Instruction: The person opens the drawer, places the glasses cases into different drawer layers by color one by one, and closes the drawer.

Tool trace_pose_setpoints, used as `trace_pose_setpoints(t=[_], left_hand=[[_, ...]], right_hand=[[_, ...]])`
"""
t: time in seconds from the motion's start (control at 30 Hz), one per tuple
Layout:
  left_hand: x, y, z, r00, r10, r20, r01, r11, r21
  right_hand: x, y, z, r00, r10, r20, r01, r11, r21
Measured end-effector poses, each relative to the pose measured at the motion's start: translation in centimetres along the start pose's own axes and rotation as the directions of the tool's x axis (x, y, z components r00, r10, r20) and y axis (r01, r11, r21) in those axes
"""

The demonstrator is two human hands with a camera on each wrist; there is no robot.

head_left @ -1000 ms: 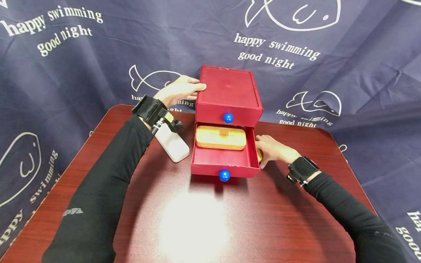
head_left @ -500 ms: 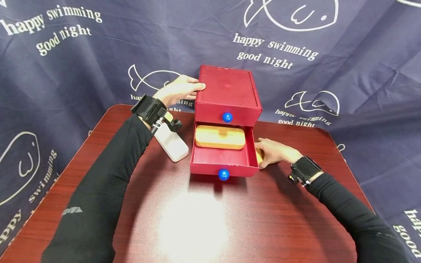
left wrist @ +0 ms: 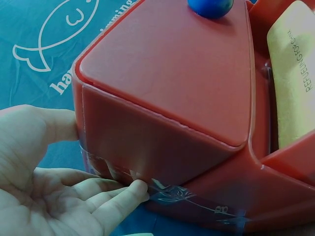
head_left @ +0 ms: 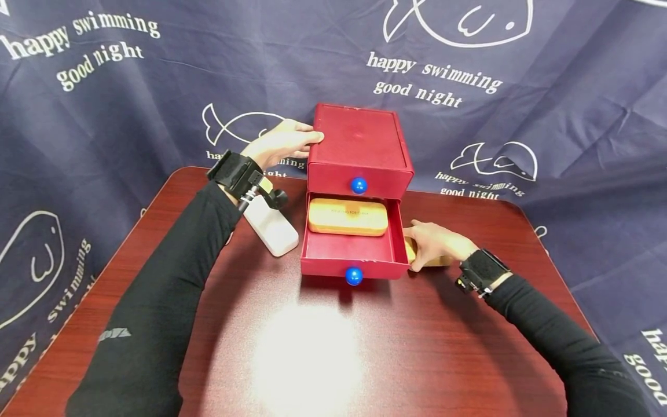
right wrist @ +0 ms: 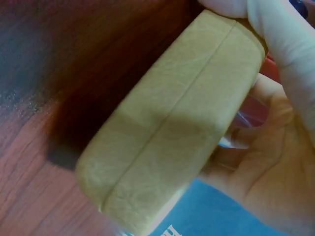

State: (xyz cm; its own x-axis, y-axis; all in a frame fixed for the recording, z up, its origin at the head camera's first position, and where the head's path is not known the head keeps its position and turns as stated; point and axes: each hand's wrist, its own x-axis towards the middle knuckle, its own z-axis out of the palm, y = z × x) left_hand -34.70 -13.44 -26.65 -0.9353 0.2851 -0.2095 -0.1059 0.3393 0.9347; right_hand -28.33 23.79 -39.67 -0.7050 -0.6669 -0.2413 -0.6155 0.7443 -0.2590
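My left hand [head_left: 286, 141] rests against the left side of a red two-drawer cabinet [head_left: 359, 139], its thumb at the top edge. In the left wrist view the fingers lie fairly straight along the taped side. The cabinet's lower drawer [head_left: 356, 269] is pulled out, and a yellow glasses case [head_left: 348, 217] lies at its back. Beside the drawer's right wall, my right hand [head_left: 438, 240] holds a second, yellowish-tan glasses case [right wrist: 172, 123] near one end. In the head view this case is mostly hidden behind the hand.
A white glasses case [head_left: 273, 227] lies on the reddish wooden table [head_left: 427, 347], left of the cabinet and partly under the left wrist. The upper drawer, with its blue knob [head_left: 359, 185], is closed. A blue printed curtain [head_left: 443, 35] hangs behind.
In the right hand, the tan glasses case has turned slightly, and more of it shows to the right below the hand. The left hand, cabinet and drawer stay about the same.
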Motion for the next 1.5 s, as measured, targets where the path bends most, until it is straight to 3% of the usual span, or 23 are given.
trace_pose_setpoints(t=[0.27, 0.5, 1.07, 1.5], left_hand=[[0.2, -0.1, 0.0, 1.0, -0.001, -0.003, 0.001, 1.0, -0.003], [0.2, -0.1, 0.0, 1.0, -0.001, -0.003, 0.001, 1.0, -0.012], [0.1, 0.0, 0.0, 1.0, 0.003, 0.003, -0.003, 1.0, -0.007], [0.2, -0.1, 0.0, 1.0, 0.008, -0.008, -0.008, 1.0, -0.019]], right_hand=[[-0.6, -0.2, -0.2, 1.0, -0.01, 0.025, 0.009, 0.999, 0.039], [-1.4, -1.0, -0.7, 0.997, 0.064, 0.031, -0.065, 0.998, 0.008], [-2.6, -2.0, -1.4, 0.984, 0.175, 0.043, -0.165, 0.971, -0.171], [-3.8, -2.8, -2.1, 0.952, 0.298, 0.066, -0.273, 0.929, -0.251]])
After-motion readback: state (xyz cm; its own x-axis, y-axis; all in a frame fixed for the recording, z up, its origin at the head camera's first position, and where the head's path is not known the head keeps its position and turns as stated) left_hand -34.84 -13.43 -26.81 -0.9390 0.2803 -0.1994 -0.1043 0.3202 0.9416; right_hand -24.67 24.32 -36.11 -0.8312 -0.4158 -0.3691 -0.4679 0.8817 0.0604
